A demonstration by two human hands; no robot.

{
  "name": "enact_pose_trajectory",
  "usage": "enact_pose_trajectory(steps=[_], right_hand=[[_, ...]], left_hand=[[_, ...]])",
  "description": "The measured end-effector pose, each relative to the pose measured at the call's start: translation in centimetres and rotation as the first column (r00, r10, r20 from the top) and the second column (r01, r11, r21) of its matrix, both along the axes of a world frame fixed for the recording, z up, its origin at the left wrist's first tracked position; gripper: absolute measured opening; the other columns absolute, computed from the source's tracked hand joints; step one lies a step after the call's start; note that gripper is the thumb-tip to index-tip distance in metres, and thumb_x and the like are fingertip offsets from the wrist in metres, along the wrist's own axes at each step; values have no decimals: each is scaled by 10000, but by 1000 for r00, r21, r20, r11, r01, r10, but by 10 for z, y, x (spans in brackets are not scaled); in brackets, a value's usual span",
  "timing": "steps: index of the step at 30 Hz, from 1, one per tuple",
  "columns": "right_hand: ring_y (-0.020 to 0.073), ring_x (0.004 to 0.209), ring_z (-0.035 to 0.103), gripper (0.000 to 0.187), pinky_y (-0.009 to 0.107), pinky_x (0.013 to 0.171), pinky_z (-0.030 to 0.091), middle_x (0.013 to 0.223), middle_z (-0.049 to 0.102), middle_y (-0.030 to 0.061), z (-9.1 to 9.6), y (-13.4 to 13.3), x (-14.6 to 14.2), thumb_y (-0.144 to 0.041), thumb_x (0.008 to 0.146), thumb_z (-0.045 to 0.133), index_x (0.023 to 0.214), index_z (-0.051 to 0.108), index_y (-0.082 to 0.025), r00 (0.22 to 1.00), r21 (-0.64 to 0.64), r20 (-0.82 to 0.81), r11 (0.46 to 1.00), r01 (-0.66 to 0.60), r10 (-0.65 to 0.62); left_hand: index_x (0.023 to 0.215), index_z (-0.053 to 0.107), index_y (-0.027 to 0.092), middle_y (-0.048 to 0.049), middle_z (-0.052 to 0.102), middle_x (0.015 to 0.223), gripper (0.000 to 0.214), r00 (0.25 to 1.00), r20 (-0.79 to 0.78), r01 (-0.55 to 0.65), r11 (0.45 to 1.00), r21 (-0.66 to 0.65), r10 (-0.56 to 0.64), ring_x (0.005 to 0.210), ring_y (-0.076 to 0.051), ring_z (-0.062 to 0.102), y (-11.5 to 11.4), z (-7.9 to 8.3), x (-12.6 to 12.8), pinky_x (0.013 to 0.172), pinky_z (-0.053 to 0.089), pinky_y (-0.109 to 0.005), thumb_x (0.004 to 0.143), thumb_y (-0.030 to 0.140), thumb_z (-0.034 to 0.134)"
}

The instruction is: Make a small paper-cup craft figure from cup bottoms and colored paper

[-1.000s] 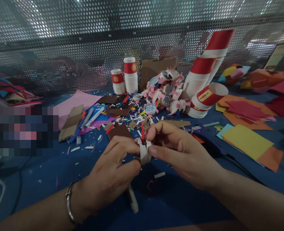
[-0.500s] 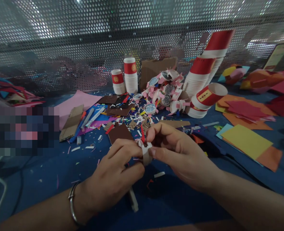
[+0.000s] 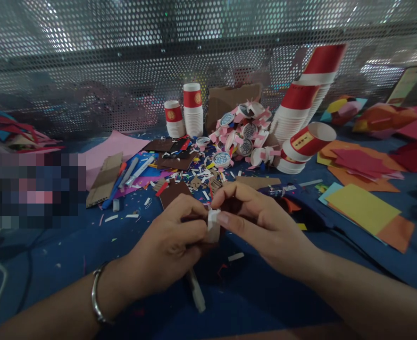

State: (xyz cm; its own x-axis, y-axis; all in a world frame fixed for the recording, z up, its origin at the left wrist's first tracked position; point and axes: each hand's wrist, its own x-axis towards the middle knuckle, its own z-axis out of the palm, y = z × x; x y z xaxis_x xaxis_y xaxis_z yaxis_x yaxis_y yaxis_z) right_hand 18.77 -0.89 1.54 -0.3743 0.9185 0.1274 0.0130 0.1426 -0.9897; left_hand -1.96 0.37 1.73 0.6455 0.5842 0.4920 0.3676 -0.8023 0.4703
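Between my two hands is a small white curved paper piece (image 3: 213,227), its lower edge in shadow. My left hand (image 3: 166,241), with a metal bangle at the wrist, is closed on its left side. From the right, my right hand (image 3: 265,226) pinches its upper edge between thumb and fingers. Fingers hide much of the piece. Below my left hand lies a pale capped pen (image 3: 197,293), partly covered. A brown card (image 3: 169,192) rests just behind my left fingers.
Red-and-white paper cups (image 3: 298,97) stand in stacks at the back, beside piled round paper pieces with pink tabs (image 3: 246,132). Paper scraps litter the blue table (image 3: 123,245). Coloured sheets (image 3: 364,208) lie right, markers (image 3: 129,172) left. A perforated metal screen (image 3: 123,85) rises behind.
The white piece has turned between my fingers, showing a broader face. The red strip above it is now mostly hidden. My left hand has shifted slightly left, and both hands keep their hold.
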Motion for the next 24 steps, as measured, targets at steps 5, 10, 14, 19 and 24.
enact_pose_trajectory(steps=[5,10,14,19,24], right_hand=[[154,769,598,168,284,673,477,921,631,24,3,3,4,-316,964,619,1104,585,-228,997,19,67,999,-40,39],[141,739,561,142,276,662,467,963,616,33,3,8,6,-343,933,673,997,644,-220,987,166,155,986,16,-42],[142,743,547,181,277,675,459,959,593,24,4,9,8,-346,879,747,982,664,-223,982,233,181,972,7,-50],[130,716,526,257,267,631,425,956,601,15,6,11,12,-384,839,789,1011,685,-225,970,193,240,981,-12,-35],[121,664,522,274,252,584,383,770,602,-15,4,15,13,-453,842,770,903,691,-198,976,-10,196,996,-90,90]], left_hand=[[695,564,180,2,578,898,237,988,145,85,950,-300,-43,812,-122,580,8,4,-10,717,507,-244,788,101,767],[727,548,190,-24,588,927,234,975,206,159,910,-382,-83,849,-151,575,12,2,-15,757,507,-286,763,91,757],[760,535,190,-33,556,935,196,964,241,227,825,-517,-114,816,-149,560,15,2,-18,706,502,-274,782,132,721],[824,570,188,3,549,772,204,930,366,324,580,-748,-48,637,-117,512,20,-1,-20,536,431,-223,812,281,751],[847,632,180,7,599,716,238,890,410,288,451,-845,201,542,-99,526,21,-3,-13,442,416,-193,778,331,803]])
